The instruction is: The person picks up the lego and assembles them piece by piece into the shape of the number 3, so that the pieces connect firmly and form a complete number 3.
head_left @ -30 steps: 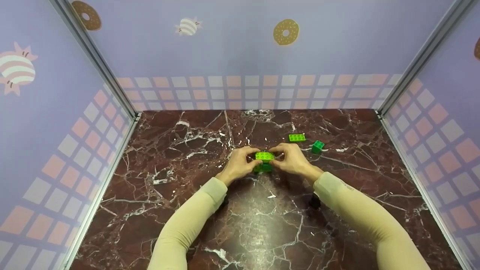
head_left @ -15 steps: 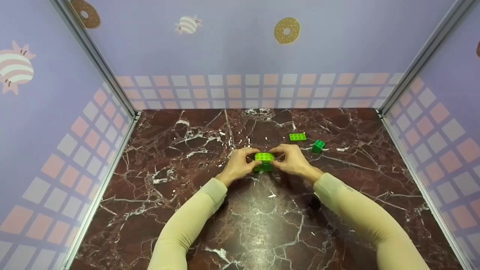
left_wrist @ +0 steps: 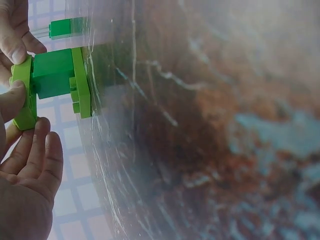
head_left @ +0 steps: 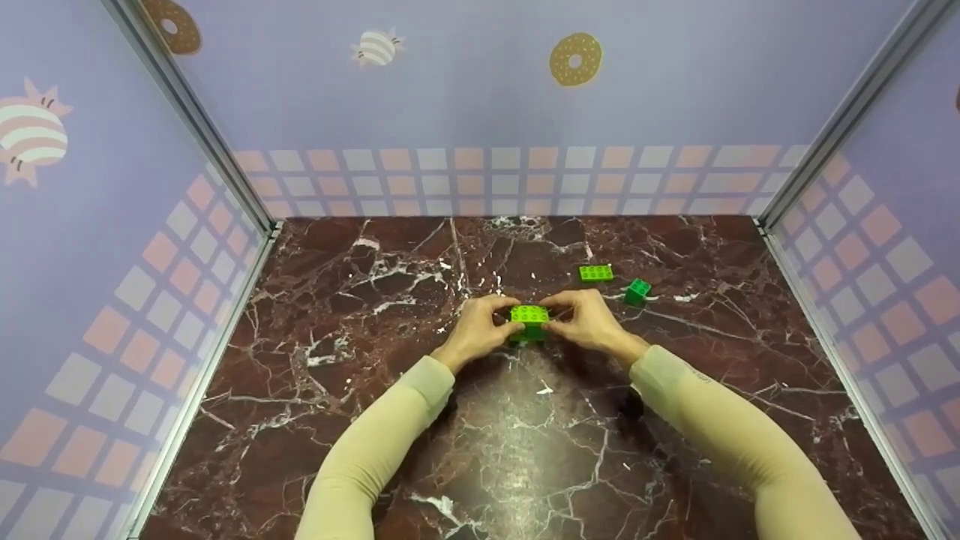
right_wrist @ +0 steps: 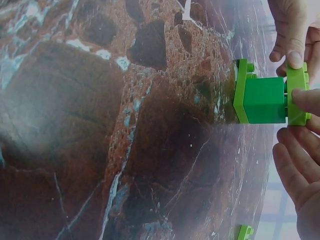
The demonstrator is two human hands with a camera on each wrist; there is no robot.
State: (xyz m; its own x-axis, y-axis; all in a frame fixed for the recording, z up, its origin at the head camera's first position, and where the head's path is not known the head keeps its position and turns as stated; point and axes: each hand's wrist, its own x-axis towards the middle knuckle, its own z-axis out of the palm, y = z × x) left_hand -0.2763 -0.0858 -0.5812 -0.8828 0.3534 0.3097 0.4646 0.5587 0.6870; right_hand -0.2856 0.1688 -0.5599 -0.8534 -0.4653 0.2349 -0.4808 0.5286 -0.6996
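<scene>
Both hands hold a light green building brick (head_left: pixel 529 314), thin and studded, from its two sides. It lies on or just above a dark green block (right_wrist: pixel 264 100); in the right wrist view a narrow gap with studs shows between them. Below the block, another light green brick (left_wrist: pixel 82 85) rests on the table and sticks out past it. My left hand (head_left: pixel 474 330) pinches the top brick's left end between thumb and fingers. At the opposite end, my right hand (head_left: pixel 589 322) pinches it likewise. The hands hide parts of the top brick in both wrist views.
Behind and right of the stack, a loose light green brick (head_left: pixel 596 273) and a small dark green block (head_left: pixel 637 292) lie on the dark red marbled table (head_left: pixel 360 450). Patterned lilac panels (head_left: pixel 480 90) enclose the back and both sides.
Both hands stay almost in place on the top light green brick. That brick looks slightly better lined up over the block beneath. The loose pieces have not moved.
</scene>
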